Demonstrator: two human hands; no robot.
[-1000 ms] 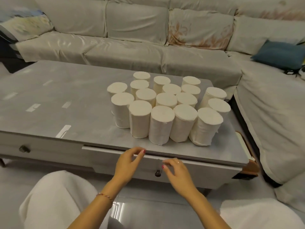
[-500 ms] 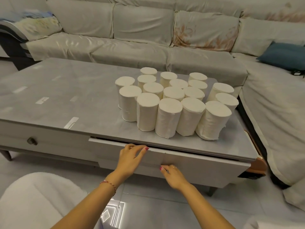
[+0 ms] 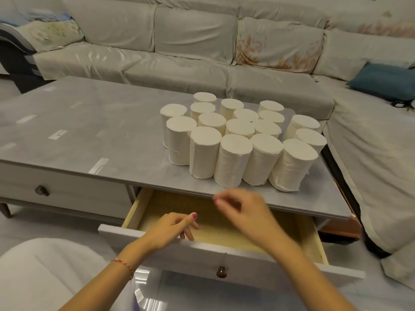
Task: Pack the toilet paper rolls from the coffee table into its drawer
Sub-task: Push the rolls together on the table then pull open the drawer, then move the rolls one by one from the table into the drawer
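Several white toilet paper rolls (image 3: 233, 144) stand upright in a tight cluster on the right half of the grey coffee table (image 3: 89, 131). Below them the drawer (image 3: 224, 250) is pulled out, showing a bare yellowish wooden bottom. My left hand (image 3: 173, 227) rests on the drawer's front edge with its fingers hanging loosely inside. Blurred, my right hand (image 3: 244, 212) hovers over the drawer just under the table edge, fingers apart and holding nothing. A dark knob (image 3: 221, 271) sits on the drawer front.
A second drawer with a knob (image 3: 42, 190) is closed at the left. A covered L-shaped sofa (image 3: 202, 52) wraps the back and right side, with a blue cushion (image 3: 384, 80) on it. My white-clad knee (image 3: 45, 274) is at the lower left.
The drawer has slid out from nearly closed to wide open. My right hand left the drawer front and rose toward the table edge; my left stayed on the front edge.
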